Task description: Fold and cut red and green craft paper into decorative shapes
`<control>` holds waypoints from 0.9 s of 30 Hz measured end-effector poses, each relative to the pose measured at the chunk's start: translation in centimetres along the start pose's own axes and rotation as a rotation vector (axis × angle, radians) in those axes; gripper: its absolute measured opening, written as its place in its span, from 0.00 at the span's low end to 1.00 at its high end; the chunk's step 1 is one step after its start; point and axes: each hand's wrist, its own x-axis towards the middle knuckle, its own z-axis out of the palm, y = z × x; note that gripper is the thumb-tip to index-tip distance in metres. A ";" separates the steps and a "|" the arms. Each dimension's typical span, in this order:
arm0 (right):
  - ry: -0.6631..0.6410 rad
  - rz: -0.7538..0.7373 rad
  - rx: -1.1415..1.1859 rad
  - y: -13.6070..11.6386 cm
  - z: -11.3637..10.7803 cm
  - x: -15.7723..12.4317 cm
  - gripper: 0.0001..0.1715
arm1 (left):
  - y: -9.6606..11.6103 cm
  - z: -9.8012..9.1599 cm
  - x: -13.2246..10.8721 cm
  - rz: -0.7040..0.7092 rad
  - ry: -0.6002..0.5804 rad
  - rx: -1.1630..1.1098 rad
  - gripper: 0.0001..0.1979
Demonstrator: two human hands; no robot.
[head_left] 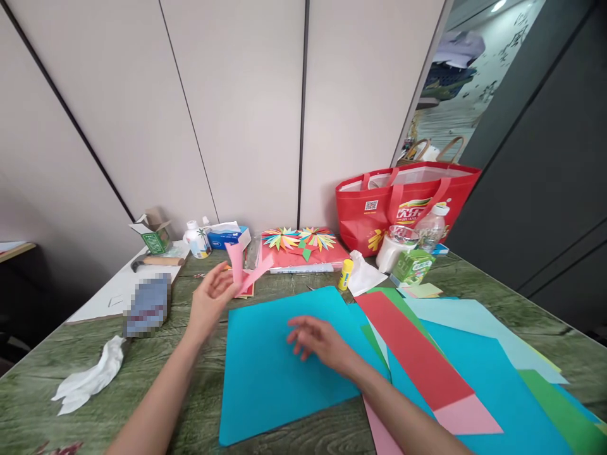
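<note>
Left fingers (219, 276) pinch pink paper (236, 260); right fingers (304, 324), blurred, seem half-open and empty over blue paper (270, 388).

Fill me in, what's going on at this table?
A person is handling coloured paper with bare hands. The left hand holds up a V-shaped piece of pink paper; the right hand is over a large blue sheet, with nothing visible in it. A yellow glue stick stands just beyond that sheet, and loose coloured sheets overlap to the right.
</note>
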 end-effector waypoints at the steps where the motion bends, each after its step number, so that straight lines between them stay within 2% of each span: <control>1: 0.033 -0.020 0.180 -0.2 -0.3 0.1 0.38 | 0.4 0.6 -0.8 -0.024 -0.071 -0.066 0.29; 3: 0.066 -0.060 0.430 -0.8 -0.8 0.0 0.46 | 0.8 1.8 -2.4 -0.027 -0.223 -0.147 0.28; 5: 0.080 -0.066 0.521 -1.4 -1.2 -0.1 0.47 | 0.7 2.7 -3.6 0.013 -0.340 -0.148 0.22; 7: 0.094 -0.054 0.483 -1.8 -1.3 -0.3 0.42 | 0.5 3.3 -4.4 0.089 -0.382 -0.069 0.18; 9: 0.129 -0.050 0.390 -1.7 -1.1 -0.3 0.32 | 0.2 3.6 -4.9 0.161 -0.413 0.069 0.17; 12: 0.259 -0.053 0.289 -1.1 -0.8 -0.1 0.18 | 0.3 3.7 -5.2 0.284 -0.488 0.275 0.15; 16: 0.486 -0.063 0.233 -0.4 -0.8 0.1 0.14 | 1.0 4.0 -5.8 0.493 -0.575 0.371 0.07; 19: 0.615 -0.107 0.188 -0.3 -1.1 0.1 0.15 | 1.5 4.3 -6.2 0.589 -0.580 0.384 0.10; 22: 0.698 -0.170 0.143 -0.3 -1.1 -0.1 0.13 | 1.6 4.5 -6.5 0.547 -0.550 0.399 0.14; 25: 0.735 -0.221 0.137 -0.4 -1.1 -0.2 0.13 | 1.2 4.7 -6.4 0.370 -0.489 0.396 0.09; 27: 0.745 -0.234 0.142 -0.4 -1.0 -0.2 0.13 | 0.7 4.8 -6.2 0.222 -0.462 0.307 0.07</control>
